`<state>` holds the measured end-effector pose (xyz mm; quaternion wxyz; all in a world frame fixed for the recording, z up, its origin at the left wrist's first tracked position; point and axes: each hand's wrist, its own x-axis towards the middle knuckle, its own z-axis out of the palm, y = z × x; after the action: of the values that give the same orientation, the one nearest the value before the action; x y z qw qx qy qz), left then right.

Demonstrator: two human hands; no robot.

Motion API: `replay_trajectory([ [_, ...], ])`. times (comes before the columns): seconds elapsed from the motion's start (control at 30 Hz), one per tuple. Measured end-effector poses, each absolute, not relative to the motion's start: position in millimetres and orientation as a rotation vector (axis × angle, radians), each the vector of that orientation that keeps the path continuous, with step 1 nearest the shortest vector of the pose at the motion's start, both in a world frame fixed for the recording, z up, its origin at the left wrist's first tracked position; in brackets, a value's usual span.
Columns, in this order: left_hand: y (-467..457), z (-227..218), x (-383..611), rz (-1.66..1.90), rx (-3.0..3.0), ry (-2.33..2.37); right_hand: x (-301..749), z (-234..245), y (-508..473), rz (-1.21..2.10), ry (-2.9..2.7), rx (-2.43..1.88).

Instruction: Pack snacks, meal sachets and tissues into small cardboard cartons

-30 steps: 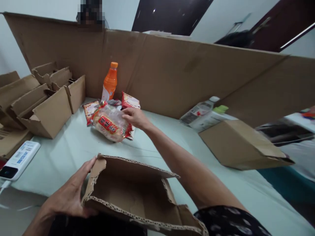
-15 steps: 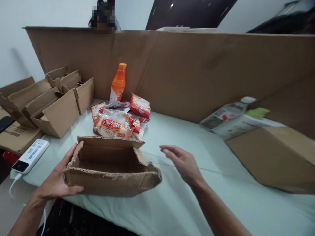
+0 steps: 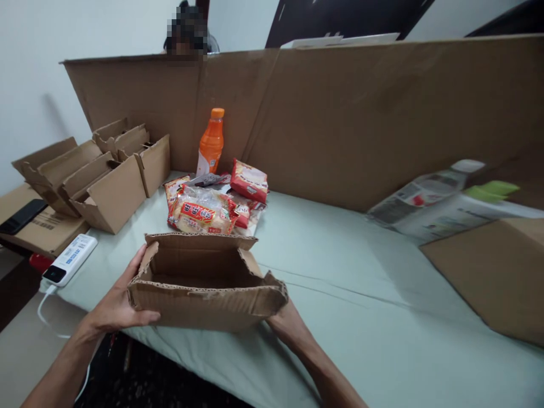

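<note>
In front of me is an open-topped cardboard box (image 3: 208, 309) with rough, torn edges; its visible inside is dark and shows no contents. My left hand (image 3: 123, 303) grips its left end, thumb along the near wall and fingers up the side. At the right end, my right hand (image 3: 283, 320) is against the box, its fingers mostly hidden behind the cardboard. Just beyond the box lies a pile of snack packets, with a clear bag of rice crackers (image 3: 199, 212) in front and a red packet (image 3: 249, 181) on top.
An orange drink bottle (image 3: 211, 141) stands behind the snacks. Several open cardboard boxes (image 3: 113, 195) are at left, near a phone (image 3: 23, 216) and a white power bank (image 3: 71, 260). At right lie a clear bottle (image 3: 429, 190) and a larger carton (image 3: 493, 277). A cardboard wall (image 3: 361, 124) runs behind; a person is beyond it.
My right hand has moved left from open air to the box's right end. The left hand keeps its hold on the box. The view has shifted slightly.
</note>
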<state>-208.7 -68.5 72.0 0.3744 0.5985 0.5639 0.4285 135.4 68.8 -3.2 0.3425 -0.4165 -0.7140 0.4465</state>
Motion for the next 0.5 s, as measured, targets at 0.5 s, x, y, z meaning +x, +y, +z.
replay_trajectory([
  [0.5,-72.9,69.6,-249.9,1.667,1.352,2.311,103.2,-4.5,58.5,1.211,-2.033,-1.084],
])
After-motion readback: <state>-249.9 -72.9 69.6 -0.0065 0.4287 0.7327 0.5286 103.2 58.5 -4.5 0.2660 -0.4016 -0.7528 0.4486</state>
